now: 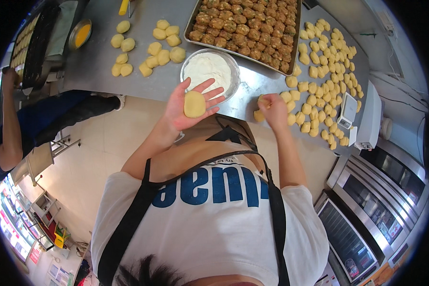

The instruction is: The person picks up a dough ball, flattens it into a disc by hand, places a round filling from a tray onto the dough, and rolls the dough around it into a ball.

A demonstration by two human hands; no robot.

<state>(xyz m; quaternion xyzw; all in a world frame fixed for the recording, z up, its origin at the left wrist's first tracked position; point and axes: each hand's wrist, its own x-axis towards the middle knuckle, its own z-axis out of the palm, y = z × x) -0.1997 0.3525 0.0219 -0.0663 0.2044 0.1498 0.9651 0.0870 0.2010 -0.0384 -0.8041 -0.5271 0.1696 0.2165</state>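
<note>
On the upturned palm of my left hand (180,107) lies a round, flattened yellow dough disc (194,104); the fingers are spread out under and beyond it. My right hand (275,110) is at the table's front edge, its fingers closed on a yellow dough piece (262,100) that they partly hide. Another dough piece (259,116) lies just below those fingers. Beyond my left fingertips stands a metal bowl of white flour (209,69). Many dough pieces (321,88) cover the table on the right.
A metal tray (252,58) of browned filling balls (245,28) stands behind the bowl. More dough balls (163,57) sit left on the steel table (105,71). A white scale (348,109) stands far right. A bowl of orange liquid (81,34) and another person (14,119) are at left.
</note>
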